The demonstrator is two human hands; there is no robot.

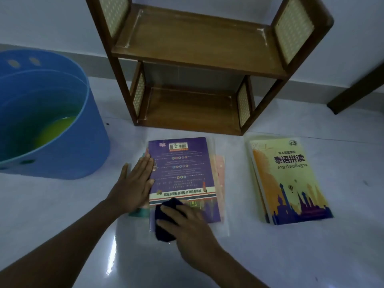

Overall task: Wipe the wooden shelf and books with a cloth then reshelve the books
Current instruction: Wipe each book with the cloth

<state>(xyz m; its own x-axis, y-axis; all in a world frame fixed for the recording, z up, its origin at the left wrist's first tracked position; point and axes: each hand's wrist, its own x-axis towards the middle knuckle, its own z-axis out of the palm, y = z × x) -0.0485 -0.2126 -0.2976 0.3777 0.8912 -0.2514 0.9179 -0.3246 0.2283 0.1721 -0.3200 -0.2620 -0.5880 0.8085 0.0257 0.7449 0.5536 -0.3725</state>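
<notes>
Nearest: right hand [187,227], fingers curled and pressed down on a dark cloth [164,221], which sits on the near edge of the purple book [180,169]. Left hand [135,181] laid flat, fingers together, on the book's left edge as a brace.

The purple book tops a loose stack [218,173] on glossy floor [62,215]; lower covers are fanned out to the right. A hard stroke could likely skate the stack, the brace being on one side only.

If the cloth is wet, covers may be marked.

Right, well apart: yellow book [291,179], on another beneath it.

Far left: bucket [68,159], liquid inside, near the left elbow's path; a knock is possible.

Farthest: shelf [197,44], both tiers bare, nothing reshelved yet.
</notes>
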